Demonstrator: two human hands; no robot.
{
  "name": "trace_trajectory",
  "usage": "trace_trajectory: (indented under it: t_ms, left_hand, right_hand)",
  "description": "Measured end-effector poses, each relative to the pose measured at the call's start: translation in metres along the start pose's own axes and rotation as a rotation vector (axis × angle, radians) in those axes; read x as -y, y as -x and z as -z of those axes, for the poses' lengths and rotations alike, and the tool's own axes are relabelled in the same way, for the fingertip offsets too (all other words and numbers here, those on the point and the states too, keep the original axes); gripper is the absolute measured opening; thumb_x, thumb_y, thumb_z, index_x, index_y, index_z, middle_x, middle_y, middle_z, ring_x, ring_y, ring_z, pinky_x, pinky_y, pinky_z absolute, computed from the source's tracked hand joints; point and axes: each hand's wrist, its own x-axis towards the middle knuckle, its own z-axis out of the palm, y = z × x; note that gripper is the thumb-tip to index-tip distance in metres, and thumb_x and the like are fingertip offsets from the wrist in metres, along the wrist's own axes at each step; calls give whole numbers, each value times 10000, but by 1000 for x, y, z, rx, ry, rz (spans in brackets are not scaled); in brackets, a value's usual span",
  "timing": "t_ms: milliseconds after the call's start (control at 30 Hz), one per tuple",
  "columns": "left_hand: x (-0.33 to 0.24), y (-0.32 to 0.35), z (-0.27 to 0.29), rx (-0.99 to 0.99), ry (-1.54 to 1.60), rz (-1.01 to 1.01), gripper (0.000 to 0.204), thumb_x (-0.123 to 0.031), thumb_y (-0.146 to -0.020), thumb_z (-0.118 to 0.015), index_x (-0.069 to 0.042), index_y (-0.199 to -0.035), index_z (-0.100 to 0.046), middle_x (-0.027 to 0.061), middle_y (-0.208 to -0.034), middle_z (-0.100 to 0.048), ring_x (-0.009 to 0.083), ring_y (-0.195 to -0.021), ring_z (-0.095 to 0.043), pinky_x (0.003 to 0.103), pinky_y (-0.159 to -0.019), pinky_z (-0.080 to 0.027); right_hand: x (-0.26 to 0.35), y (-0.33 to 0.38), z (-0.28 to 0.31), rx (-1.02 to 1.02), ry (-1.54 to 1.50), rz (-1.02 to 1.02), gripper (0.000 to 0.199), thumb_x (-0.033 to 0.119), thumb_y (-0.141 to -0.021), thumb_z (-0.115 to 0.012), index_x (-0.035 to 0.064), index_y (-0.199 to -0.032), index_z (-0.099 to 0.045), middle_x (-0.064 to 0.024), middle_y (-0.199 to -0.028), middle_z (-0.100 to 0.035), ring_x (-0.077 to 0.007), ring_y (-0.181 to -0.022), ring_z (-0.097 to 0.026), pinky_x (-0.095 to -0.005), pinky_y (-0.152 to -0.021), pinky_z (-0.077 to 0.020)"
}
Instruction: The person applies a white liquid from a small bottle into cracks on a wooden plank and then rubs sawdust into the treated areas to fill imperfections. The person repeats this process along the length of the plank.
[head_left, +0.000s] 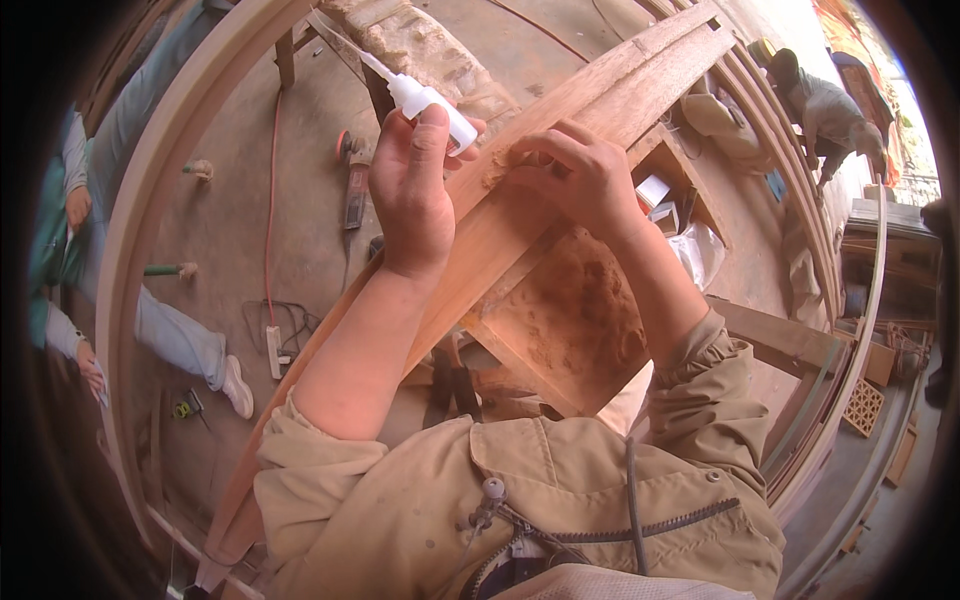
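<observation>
Head view, single frame. Item: left hand (412, 190), raised over the work, clenched around a small white glue bottle (432, 112); the thumb lies along the bottle's body and its long thin nozzle points up and to the left. Item: right hand (580, 175), fingers curled down and pressed on a small heap of sawdust (497, 170) on the face of a long wooden board (500, 230); whether it pinches anything between the fingers cannot be told. The bottle is just beside the right hand, above the same stretch of board. Item: wooden board, reddish-brown, running diagonally from the lower left to the upper right, its upper end moulded with grooves. Item: open wooden box (575, 320) below the board and under the right forearm, filled with sawdust; a second compartment further up holds white scraps and a plastic bag (695, 250). Item: tan jacket sleeves (700, 390) pushed up on both forearms. Surroundings: curved wooden frame (135, 230) arcing along the left; concrete floor with a sander (352, 175), a red cable (270, 200), a white power strip (273, 350). Another person's legs in blue trousers and a white shoe (238, 388) stand at the left; a further person (815, 105) bends over at the upper right.
</observation>
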Motion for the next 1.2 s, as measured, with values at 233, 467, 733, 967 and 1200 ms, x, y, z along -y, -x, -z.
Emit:
trace_trajectory:
  t_ms: [233,467,733,967,1200]
  left_hand:
    - [0,1,2,-5,-39,2,315,-324,-922,-441,-37,-1022,-524,77,-866,-628,82,-702,-536,229,-690,-393]
    - [0,0,1,-5,-6,-1,309,-313,-924,-440,-30,-1012,-526,82,-859,-628,79,-697,-529,231,-690,-391]
    - [-1,0,1,-8,-5,-13,315,-308,-925,-440,-19,-1015,-526,84,-854,-629,79,-695,-520,228,-684,-387]
    - [-1,0,-1,4,-14,-23,322,-310,-926,-437,-14,-1017,-525,86,-849,-629,80,-686,-514,230,-677,-391]
    - [-2,-1,-1,4,5,-24,312,-308,-928,-437,-20,-1006,-529,86,-847,-627,80,-688,-518,232,-675,-393]
  right_hand:
    - [5,-2,3,46,-53,-37,198,240,-701,-731,141,-855,-654,-13,-782,-578,-171,-663,-600,-298,-582,-487]
    - [7,-9,9,115,-90,-108,173,172,-707,-722,126,-862,-660,-24,-773,-570,-164,-672,-581,-295,-607,-478]
    - [5,-10,10,114,-175,-127,173,145,-693,-731,110,-850,-667,-27,-741,-554,-161,-653,-554,-291,-601,-464]
    - [7,-15,10,153,-183,-251,186,180,-677,-751,105,-826,-669,-20,-648,-515,-131,-593,-498,-272,-541,-422]
    - [16,-29,18,278,-269,-519,241,237,-684,-752,90,-855,-667,13,-611,-520,-111,-567,-492,-263,-534,-411]
